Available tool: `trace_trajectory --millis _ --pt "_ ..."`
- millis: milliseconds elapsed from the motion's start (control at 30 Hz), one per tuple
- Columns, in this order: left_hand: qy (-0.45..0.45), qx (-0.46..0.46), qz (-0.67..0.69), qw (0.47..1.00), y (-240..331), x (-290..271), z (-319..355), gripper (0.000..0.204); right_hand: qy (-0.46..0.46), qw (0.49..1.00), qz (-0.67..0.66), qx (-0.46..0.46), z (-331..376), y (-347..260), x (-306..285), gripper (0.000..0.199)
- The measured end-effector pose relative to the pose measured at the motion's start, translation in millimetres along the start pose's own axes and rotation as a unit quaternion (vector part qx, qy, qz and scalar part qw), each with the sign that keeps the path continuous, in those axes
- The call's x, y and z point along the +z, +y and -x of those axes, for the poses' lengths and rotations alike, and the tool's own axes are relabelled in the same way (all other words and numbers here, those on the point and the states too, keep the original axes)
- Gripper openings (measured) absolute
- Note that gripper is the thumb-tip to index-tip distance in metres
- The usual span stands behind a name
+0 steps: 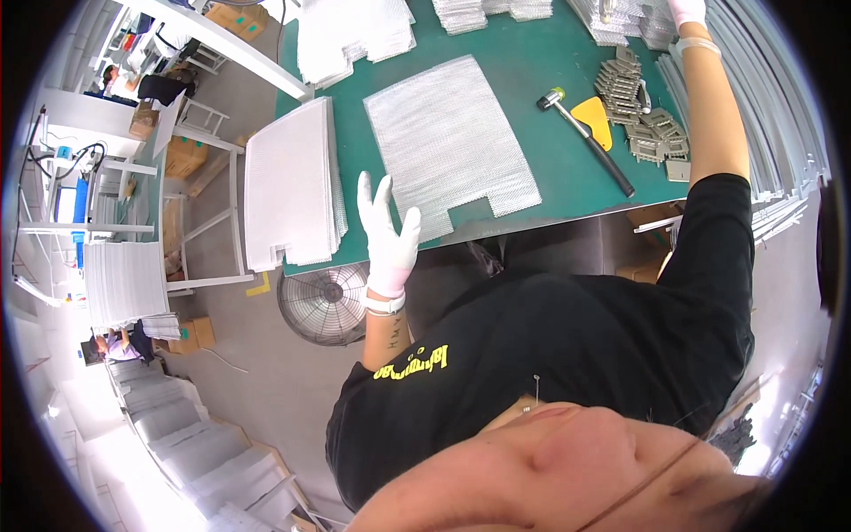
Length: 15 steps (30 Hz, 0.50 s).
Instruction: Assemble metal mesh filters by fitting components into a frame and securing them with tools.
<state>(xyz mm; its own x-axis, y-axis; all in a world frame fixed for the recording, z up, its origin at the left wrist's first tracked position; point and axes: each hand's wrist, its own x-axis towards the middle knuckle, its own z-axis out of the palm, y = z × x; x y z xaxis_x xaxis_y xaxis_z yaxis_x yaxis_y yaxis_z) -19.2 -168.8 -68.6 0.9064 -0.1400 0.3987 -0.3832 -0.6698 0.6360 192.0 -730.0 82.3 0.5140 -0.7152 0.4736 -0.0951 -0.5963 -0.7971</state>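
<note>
so, head view: left hand [387, 235] in white glove, fingers spread wide, holds nothing, hovers just by the silver mesh sheet [449, 146] lying flat on green table [532, 53]. right hand [687, 11] reaches far up to mesh stacks [620, 18]; fingers cut off, can't tell. mallet [585, 137] lies near.

Grey floor [266, 372], green worktable [532, 53]

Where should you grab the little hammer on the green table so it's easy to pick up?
Best guess: grip the mallet around the middle of its long black handle, coming down from above. The handle lies flat and bare on the green table; the head end sits beside a yellow scraper, which crowds that end.
</note>
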Motion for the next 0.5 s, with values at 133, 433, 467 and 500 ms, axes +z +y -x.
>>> trace_trajectory --millis 133,433,467,500 --pt "-0.014 0.021 0.057 0.998 2.4 11.0 -5.7 0.055 0.11 0.978 -0.109 -0.138 20.0 -2.4 -17.1 0.078" --pt "-0.033 -0.118 0.747 0.653 76.4 65.6 -32.5 0.049 -0.199 0.904 -0.311 -0.213 341.2 -35.7 5.4 0.091" --pt "-0.029 -0.122 0.746 0.654 81.4 62.4 -32.6 0.049 -0.248 0.914 -0.179 -0.267 368.0 -45.3 -11.1 0.093" --pt "0.071 -0.13 0.691 0.708 88.3 59.2 -33.1 0.051 -0.272 0.895 -0.205 -0.288 390.1 -46.6 -13.5 0.092"
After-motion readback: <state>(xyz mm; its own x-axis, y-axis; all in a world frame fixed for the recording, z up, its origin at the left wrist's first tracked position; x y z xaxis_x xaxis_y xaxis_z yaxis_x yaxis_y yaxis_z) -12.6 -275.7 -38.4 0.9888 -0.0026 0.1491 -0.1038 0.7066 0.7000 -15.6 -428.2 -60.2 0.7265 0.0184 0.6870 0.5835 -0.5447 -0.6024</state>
